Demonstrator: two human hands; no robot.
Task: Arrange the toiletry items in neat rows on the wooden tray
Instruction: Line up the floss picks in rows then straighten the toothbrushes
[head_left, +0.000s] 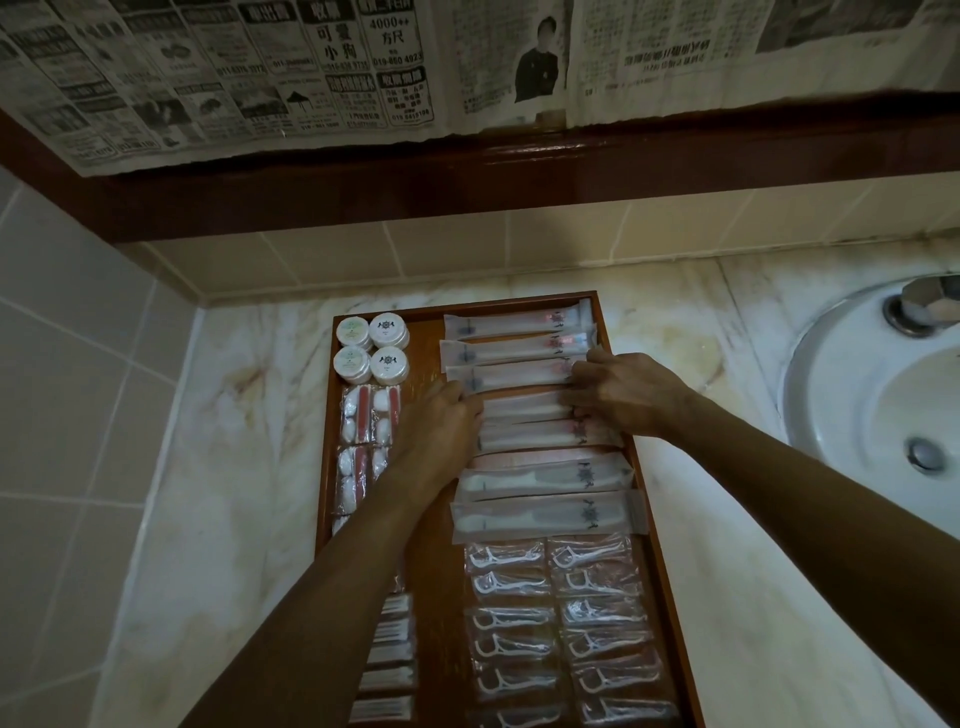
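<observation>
A wooden tray (423, 519) lies on the marble counter. Several wrapped toothbrush packets (519, 353) lie in a column on its right half. My left hand (441, 426) touches the left ends of the middle packets (524, 410), and my right hand (628, 389) touches their right ends, fingers fairly straight. Below them sit wrapped floss picks (561, 613) in two columns. Round white containers (371, 345) stand at the tray's top left, with cotton kits (366, 415) under them. My left forearm hides part of the left column.
A white sink (883, 415) with a chrome tap (924, 301) is at the right. Newspaper (311, 78) covers the wall above a dark wooden ledge (519, 171). Tiled walls close in the left side and the back.
</observation>
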